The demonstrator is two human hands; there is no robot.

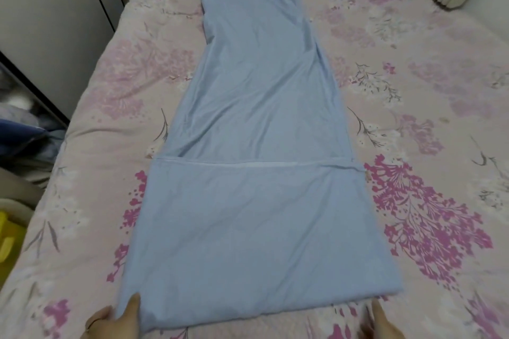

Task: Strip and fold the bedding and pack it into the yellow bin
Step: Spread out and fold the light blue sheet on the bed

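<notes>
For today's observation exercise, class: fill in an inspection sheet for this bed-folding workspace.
Surface: floral bed cover, smooth.
Job's things: sheet, blue, in a long strip, near end folded over; bin, yellow, at left edge.
Clutter: nothing seen.
Fingers: left hand pinches sheet's near corner; right hand blurred, grip unclear.
Cables: nothing seen.
Surroundings: wardrobe left; dark cloth beside the bed.
</notes>
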